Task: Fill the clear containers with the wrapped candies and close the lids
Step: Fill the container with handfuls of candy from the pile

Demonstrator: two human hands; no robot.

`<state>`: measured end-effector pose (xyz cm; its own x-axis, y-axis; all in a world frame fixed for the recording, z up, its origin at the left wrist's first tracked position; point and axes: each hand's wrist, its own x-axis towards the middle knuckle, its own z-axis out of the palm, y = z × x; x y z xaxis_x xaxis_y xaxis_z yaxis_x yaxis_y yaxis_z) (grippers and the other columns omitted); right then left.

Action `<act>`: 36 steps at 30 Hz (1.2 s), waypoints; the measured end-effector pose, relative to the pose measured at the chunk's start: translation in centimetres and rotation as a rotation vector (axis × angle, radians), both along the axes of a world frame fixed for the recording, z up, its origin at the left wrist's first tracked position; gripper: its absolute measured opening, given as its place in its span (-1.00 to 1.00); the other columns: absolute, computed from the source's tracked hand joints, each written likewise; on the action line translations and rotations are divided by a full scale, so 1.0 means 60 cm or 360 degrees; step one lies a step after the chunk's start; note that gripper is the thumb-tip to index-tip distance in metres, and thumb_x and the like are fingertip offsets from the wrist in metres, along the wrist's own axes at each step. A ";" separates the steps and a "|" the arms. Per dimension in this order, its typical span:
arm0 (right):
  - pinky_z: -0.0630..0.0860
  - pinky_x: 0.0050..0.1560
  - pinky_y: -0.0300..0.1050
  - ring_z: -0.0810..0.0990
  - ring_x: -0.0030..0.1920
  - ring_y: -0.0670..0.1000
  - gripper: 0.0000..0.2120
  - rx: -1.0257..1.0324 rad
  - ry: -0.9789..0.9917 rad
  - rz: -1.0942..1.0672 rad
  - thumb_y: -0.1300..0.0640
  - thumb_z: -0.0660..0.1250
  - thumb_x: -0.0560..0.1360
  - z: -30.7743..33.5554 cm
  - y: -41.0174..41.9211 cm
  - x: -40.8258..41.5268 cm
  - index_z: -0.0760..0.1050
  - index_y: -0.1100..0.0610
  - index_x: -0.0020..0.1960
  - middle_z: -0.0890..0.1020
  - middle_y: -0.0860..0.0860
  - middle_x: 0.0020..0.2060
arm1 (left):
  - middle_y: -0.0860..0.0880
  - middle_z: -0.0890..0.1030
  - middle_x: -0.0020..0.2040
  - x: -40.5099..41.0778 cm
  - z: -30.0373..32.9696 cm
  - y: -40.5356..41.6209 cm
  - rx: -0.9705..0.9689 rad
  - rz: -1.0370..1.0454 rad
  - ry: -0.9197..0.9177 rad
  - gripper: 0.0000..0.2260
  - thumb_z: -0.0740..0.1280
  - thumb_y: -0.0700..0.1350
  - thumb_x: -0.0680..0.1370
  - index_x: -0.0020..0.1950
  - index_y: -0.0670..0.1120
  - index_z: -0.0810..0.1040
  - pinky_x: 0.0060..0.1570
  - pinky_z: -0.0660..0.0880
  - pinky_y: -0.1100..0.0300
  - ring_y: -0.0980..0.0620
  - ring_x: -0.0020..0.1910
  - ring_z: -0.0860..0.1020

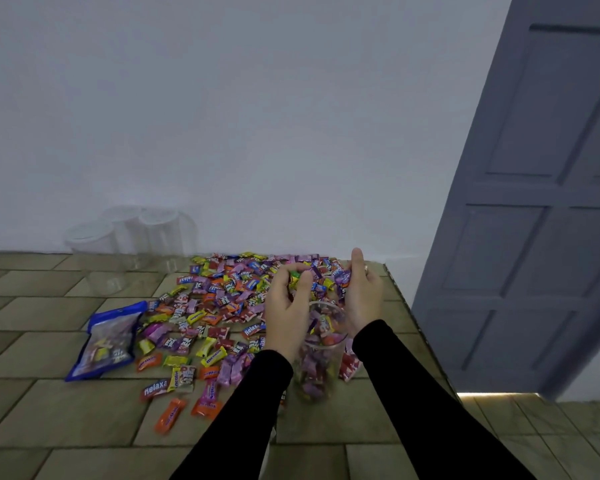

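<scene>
A wide heap of wrapped candies [219, 299] in many colours lies on the tiled table. A clear container [317, 362] stands in front of me between my arms, open at the top and mostly filled with candies. My left hand [284, 313] and my right hand [361, 292] are cupped together just above its rim, holding a bunch of candies [321, 280] between them. Three more clear containers [132, 237] stand at the back left by the wall, lids on, with nothing visible inside.
A blue candy bag [106, 341] lies flat left of the heap. The table's right edge [416, 323] runs close to my right arm. Beyond it stands a grey panelled door [534, 202]. A white wall backs the table.
</scene>
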<state>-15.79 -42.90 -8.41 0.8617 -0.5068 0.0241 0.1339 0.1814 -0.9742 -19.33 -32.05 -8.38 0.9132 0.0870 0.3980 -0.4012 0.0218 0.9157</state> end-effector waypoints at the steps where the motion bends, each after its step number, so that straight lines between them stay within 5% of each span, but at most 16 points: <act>1: 0.32 -0.24 -0.02 0.37 -0.31 0.09 -0.28 -0.0013 -0.0009 0.0000 -0.51 0.22 0.25 -0.001 0.002 0.000 0.40 0.21 -0.23 0.40 0.12 -0.32 | 0.03 0.48 -0.24 0.002 -0.001 0.001 0.0035 0.0002 -0.0048 -0.80 0.24 0.16 0.53 0.00 0.08 0.52 -0.27 0.36 0.11 0.05 -0.31 0.39; 10: 0.30 -0.28 0.00 0.32 -0.34 0.10 -0.43 -0.0094 -0.0059 -0.0040 -0.44 0.20 0.31 0.000 0.004 -0.001 0.39 0.10 -0.24 0.36 0.14 -0.35 | 0.04 0.59 -0.18 -0.004 0.000 -0.001 0.0117 -0.0019 -0.0367 -0.93 0.32 -0.14 0.53 -0.06 -0.11 0.57 -0.22 0.43 0.38 0.16 -0.20 0.55; 16: 0.28 -0.29 -0.02 0.33 -0.34 0.09 -0.43 -0.0098 -0.0077 -0.0054 -0.44 0.20 0.30 0.002 0.004 -0.006 0.40 0.10 -0.22 0.36 0.14 -0.34 | 0.08 0.54 -0.27 0.001 -0.007 -0.001 0.0006 -0.0078 -0.0286 -0.87 0.31 -0.04 0.46 -0.14 -0.09 0.54 -0.29 0.44 0.18 0.07 -0.28 0.50; 23: 0.31 -0.28 -0.01 0.35 -0.35 0.10 -0.44 -0.0114 -0.0107 -0.0053 -0.36 0.20 0.41 0.001 0.004 -0.008 0.42 0.18 -0.24 0.37 0.14 -0.37 | 0.03 0.50 -0.32 0.005 -0.008 0.001 -0.0100 -0.0218 -0.0169 -0.97 0.29 -0.18 0.39 -0.21 -0.11 0.52 -0.35 0.43 0.21 0.03 -0.32 0.46; 26: 0.34 -0.26 -0.02 0.38 -0.35 0.10 -0.30 -0.0109 -0.0084 -0.0056 -0.43 0.19 0.32 0.004 0.006 -0.008 0.38 0.28 -0.25 0.39 0.15 -0.37 | -0.06 0.54 -0.26 0.012 -0.013 0.005 -0.0118 -0.0247 -0.0168 -0.88 0.29 -0.06 0.36 -0.21 -0.09 0.53 -0.29 0.48 0.16 -0.14 -0.25 0.49; 29: 0.37 -0.23 -0.04 0.41 -0.32 0.07 -0.23 -0.0172 -0.0058 -0.0080 -0.46 0.16 0.30 0.005 0.007 -0.009 0.35 0.34 -0.22 0.41 0.14 -0.36 | -0.06 0.56 -0.20 0.007 -0.012 0.005 -0.0240 -0.0310 -0.0140 -0.86 0.31 -0.06 0.41 -0.15 -0.11 0.56 -0.29 0.51 0.30 -0.06 -0.22 0.50; 32: 0.38 -0.22 -0.03 0.42 -0.32 0.07 -0.22 -0.0166 -0.0052 -0.0079 -0.46 0.17 0.31 0.007 0.009 -0.012 0.35 0.34 -0.21 0.41 0.12 -0.35 | -0.07 0.62 -0.07 0.013 -0.030 0.007 -0.0271 -0.0297 -0.0018 -0.76 0.23 -0.07 0.51 -0.01 -0.19 0.58 -0.08 0.52 0.29 0.05 -0.09 0.58; 36: 0.35 -0.25 -0.04 0.39 -0.33 0.05 -0.30 -0.0193 -0.0061 -0.0057 -0.39 0.21 0.42 0.012 0.013 -0.015 0.34 0.32 -0.24 0.36 0.26 -0.36 | -0.20 0.67 0.02 0.013 -0.054 0.006 -0.0426 -0.0478 0.0584 -0.46 0.11 0.23 0.56 0.15 -0.19 0.58 0.04 0.52 0.02 -0.07 -0.09 0.62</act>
<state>-16.68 -42.14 -7.68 0.8402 -0.5288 0.1198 0.1759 0.0568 -0.9828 -18.52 -31.71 -11.63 0.9883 -0.1445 0.0482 0.0034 0.3376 0.9413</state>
